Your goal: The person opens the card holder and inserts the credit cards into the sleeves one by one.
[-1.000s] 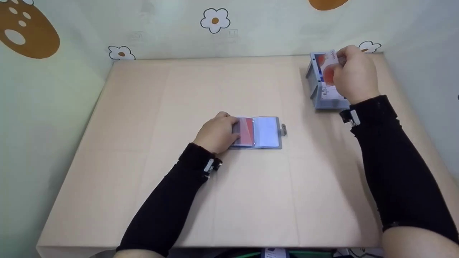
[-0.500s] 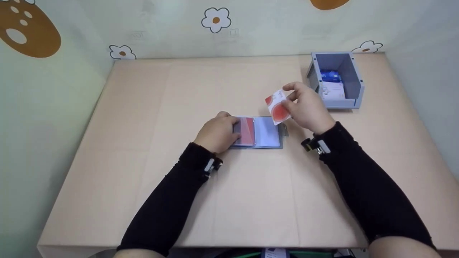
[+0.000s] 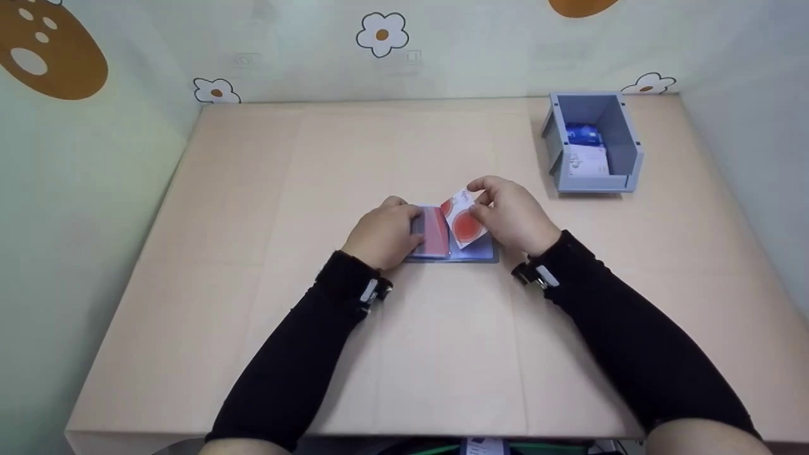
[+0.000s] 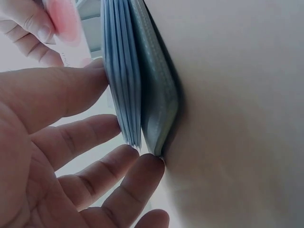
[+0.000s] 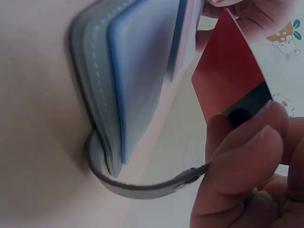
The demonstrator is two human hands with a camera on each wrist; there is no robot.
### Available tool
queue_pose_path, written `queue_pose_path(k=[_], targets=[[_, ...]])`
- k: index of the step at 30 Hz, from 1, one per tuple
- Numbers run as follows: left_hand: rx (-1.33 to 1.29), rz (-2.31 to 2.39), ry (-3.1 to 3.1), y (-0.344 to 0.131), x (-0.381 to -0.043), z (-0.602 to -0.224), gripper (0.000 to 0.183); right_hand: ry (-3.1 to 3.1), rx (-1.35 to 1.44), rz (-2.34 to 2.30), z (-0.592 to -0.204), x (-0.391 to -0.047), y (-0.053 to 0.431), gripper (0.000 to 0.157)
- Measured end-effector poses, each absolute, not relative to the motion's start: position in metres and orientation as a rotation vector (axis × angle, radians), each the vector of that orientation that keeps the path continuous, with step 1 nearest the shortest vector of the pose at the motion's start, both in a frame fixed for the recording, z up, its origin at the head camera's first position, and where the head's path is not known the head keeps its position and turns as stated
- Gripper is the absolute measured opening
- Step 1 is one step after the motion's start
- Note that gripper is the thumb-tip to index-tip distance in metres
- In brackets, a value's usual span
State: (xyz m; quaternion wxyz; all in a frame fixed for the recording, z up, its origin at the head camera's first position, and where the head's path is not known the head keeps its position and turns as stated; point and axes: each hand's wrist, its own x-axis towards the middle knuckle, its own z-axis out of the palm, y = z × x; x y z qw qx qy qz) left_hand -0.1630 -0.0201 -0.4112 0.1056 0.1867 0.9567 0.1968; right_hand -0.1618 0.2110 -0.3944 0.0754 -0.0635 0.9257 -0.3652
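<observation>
An opened card holder (image 3: 474,254) with a grey stitched cover and clear plastic sleeves lies on the table. A reddish card (image 3: 435,230) shows in its left-hand sleeve. My left hand (image 3: 384,235) holds the holder's left side; in the left wrist view the thumb rests on the sleeve stack (image 4: 121,71), with fingertips along its edges. Between thumb and fingers, my right hand (image 3: 515,213) pinches a white card with red circles (image 3: 466,224), tilted over the right-hand sleeve. Its red back (image 5: 228,71) with a black band faces the right wrist camera.
At the back right stands a grey bin (image 3: 597,184) holding a blue card or pack (image 3: 583,134) and a white card (image 3: 588,160). A grey strap (image 5: 142,191) sticks out from the holder's right edge. Walls border the table's back and sides.
My right hand has carried the white-and-red card out of the bin, leftward and toward me, to above the card holder. My left hand has stayed in place.
</observation>
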Motion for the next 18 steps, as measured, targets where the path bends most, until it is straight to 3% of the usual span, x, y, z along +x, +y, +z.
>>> queue_pose_path(k=[18], targets=[[0.557,0.560,2.812,-0.0203,-0.1641,-0.4110,0.049,2.837,-0.225,-0.961,-0.4022,-0.1574,0.2003,0.045]])
